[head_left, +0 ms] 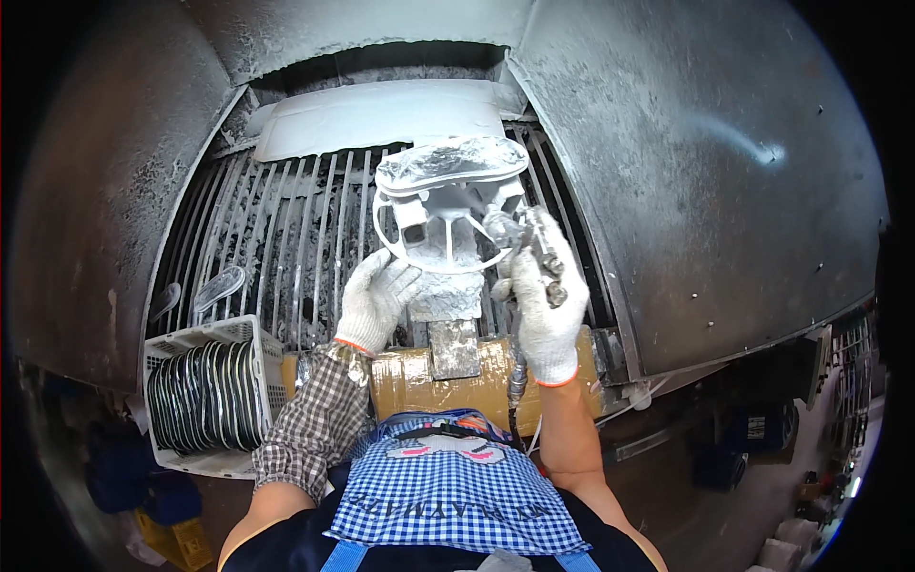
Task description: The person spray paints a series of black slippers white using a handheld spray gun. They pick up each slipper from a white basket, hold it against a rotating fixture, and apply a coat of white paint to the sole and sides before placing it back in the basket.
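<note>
A shoe sole (pixel 452 162), coated in whitish powder or paint, lies flat on top of a round white wheel-like stand (pixel 452 265). At the near left rim of that stand is my left hand (pixel 374 296), in a white knit glove with fingers stretched out; whether they touch the rim I cannot tell. On the stand's right side my gloved right hand (pixel 548 296) is wrapped round a spray gun (pixel 507 229) with metal knobs, its front end close under the sole. A hose (pixel 517 372) runs down from the gun.
A dark slatted grate (pixel 315 210) spreads below the stand, between metal side walls (pixel 734 191). Left stands a white basket (pixel 268 367) packed with upright soles; a loose sole (pixel 221 286) lies behind it. Brown tape covers the front ledge (pixel 400 377). A white sheet (pixel 381 114) lies at the back.
</note>
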### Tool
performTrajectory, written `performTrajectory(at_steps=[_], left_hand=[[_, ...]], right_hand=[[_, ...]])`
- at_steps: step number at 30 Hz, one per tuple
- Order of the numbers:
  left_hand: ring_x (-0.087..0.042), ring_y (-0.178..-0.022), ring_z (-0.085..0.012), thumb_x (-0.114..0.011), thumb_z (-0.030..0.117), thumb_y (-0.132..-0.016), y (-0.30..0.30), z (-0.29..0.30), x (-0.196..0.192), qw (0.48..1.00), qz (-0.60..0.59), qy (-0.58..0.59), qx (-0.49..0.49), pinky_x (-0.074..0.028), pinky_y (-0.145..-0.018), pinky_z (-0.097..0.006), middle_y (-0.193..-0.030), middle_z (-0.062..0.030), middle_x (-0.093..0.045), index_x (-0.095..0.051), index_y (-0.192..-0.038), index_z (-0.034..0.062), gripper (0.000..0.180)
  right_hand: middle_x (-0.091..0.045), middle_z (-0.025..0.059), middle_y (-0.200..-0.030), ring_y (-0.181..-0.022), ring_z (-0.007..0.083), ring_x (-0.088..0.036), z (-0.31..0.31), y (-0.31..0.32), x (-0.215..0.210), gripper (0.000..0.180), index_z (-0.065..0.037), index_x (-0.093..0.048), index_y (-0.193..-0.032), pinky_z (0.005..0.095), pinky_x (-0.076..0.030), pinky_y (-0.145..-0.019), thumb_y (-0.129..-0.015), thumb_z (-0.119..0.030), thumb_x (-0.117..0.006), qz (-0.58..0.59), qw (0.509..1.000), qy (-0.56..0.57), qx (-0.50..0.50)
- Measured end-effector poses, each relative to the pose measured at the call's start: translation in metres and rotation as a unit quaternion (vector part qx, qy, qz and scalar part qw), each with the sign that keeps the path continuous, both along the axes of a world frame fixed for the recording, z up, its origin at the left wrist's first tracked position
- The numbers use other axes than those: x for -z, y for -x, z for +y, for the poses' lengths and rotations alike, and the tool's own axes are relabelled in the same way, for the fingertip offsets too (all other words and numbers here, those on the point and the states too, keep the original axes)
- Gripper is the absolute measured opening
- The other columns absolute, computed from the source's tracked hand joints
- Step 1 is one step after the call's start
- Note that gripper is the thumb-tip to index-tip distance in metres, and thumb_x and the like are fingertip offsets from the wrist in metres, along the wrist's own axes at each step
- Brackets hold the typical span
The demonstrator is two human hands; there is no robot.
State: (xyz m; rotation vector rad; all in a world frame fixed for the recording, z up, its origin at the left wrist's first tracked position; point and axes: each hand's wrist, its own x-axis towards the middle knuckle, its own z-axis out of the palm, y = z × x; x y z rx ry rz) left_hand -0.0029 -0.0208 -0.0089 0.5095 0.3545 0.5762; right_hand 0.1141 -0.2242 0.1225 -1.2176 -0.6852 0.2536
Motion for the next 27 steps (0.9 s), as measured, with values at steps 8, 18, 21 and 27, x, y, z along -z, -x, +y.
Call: performTrajectory(at_steps=[8, 18, 21, 27], left_hand=[[-0.066, -0.114, -0.0362, -0.067, 0.03, -0.103, 0.001, 0.006, 0.0, 0.999, 0.003, 0.035, -0.018, -0.056, -0.098, -0.049, -0.124, -0.021, -0.065, -0.058, -0.132, 0.0019, 0.041], [-0.071, -0.104, -0.0282, -0.064, 0.026, -0.105, 0.001, -0.024, 0.01, 0.996, 0.075, 0.006, 0.054, -0.059, -0.094, -0.043, -0.115, -0.0137, -0.071, -0.062, -0.132, 0.0026, 0.036], [-0.072, -0.105, -0.0265, -0.062, 0.025, -0.106, -0.008, -0.045, -0.027, 0.991, 0.052, -0.037, 0.116, -0.06, -0.093, -0.041, -0.124, -0.018, -0.073, -0.061, -0.135, -0.0009, 0.039], [-0.075, -0.108, -0.0266, -0.058, 0.019, -0.106, -0.036, -0.047, -0.017, 0.987, 0.042, -0.074, 0.135, -0.062, -0.094, -0.039, -0.123, -0.0224, -0.075, -0.062, -0.134, -0.0062, 0.037]], right_hand=[[-0.068, 0.0144, -0.136, -0.114, 0.0139, -0.067, 0.001, 0.014, -0.007, 0.057, 0.007, -0.046, -0.157, 0.0277, -0.056, -0.095, -0.106, -0.008, -0.064, 0.027, 0.992, 0.012, -0.119], [-0.066, 0.0148, -0.139, -0.107, 0.0152, -0.068, -0.056, -0.001, 0.045, 0.067, 0.0, -0.036, -0.165, 0.0309, -0.058, -0.092, -0.109, -0.023, -0.065, 0.07, 0.985, 0.147, -0.06], [-0.061, 0.0179, -0.148, -0.118, 0.0198, -0.067, -0.077, -0.005, 0.077, 0.069, 0.001, -0.037, -0.165, 0.0331, -0.056, -0.097, -0.11, -0.03, -0.064, 0.03, 0.979, 0.202, -0.003], [-0.067, 0.0122, -0.132, -0.108, 0.0154, -0.066, -0.093, 0.024, 0.023, 0.074, 0.002, -0.037, -0.164, 0.0315, -0.055, -0.097, -0.103, -0.018, -0.071, 0.017, 0.99, 0.143, 0.005]])
